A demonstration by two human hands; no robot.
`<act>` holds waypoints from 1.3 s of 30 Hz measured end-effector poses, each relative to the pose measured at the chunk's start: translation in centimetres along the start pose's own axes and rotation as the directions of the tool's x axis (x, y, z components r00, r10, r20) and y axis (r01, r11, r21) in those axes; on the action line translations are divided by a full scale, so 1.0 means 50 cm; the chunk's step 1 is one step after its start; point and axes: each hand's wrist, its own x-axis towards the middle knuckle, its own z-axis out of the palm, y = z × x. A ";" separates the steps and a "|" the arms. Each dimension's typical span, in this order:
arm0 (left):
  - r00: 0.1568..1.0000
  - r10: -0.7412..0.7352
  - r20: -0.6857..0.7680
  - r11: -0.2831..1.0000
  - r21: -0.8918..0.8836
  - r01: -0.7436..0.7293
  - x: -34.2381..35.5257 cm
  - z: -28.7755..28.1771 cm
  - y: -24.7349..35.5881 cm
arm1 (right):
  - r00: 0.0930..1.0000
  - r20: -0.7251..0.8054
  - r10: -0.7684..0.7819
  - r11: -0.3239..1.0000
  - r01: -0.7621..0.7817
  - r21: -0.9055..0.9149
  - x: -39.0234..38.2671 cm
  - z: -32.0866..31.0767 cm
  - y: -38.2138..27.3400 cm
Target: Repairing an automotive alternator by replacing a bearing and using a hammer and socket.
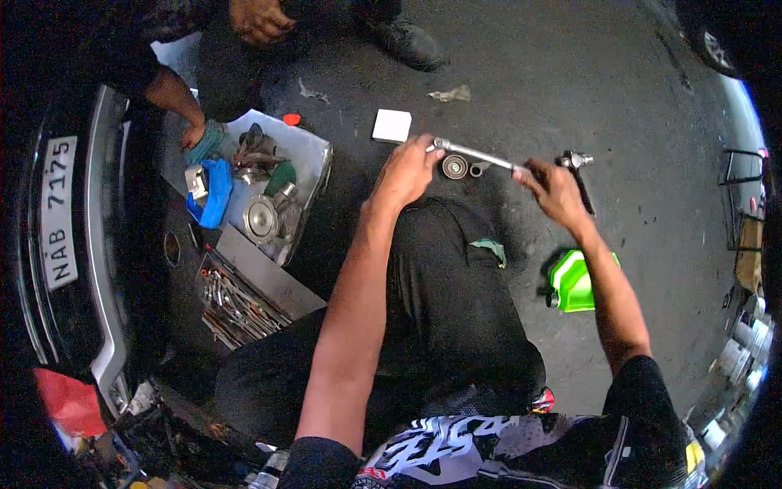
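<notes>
A long chrome ratchet wrench is held level between my two hands, above the dark floor. My left hand pinches its round head end. The fingers of my right hand close round the far end of its handle. Just under the wrench lie a round metal pulley and a small ring-shaped part. A white box rests on the floor beyond my left hand. Right of my right hand lies a tool with a metal head and a dark handle.
At left are a tray of greasy metal parts, a blue container and a toolbox of wrenches. A co-worker's hand touches a green cloth there. A bright green jug lies right; a car bumper borders the left.
</notes>
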 end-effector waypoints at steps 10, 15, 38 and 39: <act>0.982 -0.067 0.178 0.905 0.426 -0.016 -0.009 0.061 0.048 | 0.810 -0.040 0.585 0.770 -0.539 0.341 -0.208 0.210 0.028; 0.998 -0.056 -0.040 0.977 0.206 0.063 -0.036 0.039 0.021 | 0.655 -0.090 0.750 0.660 -0.734 0.158 -0.256 0.270 0.127; 0.917 -0.164 0.364 0.791 0.603 -0.098 -0.245 -0.259 0.152 | 0.976 -0.013 0.217 0.836 -0.179 0.519 0.042 0.222 -0.003; 0.928 -0.167 0.332 0.794 0.603 -0.073 -0.279 -0.311 0.168 | 0.970 -0.101 0.223 0.937 -0.184 0.297 0.054 0.240 0.011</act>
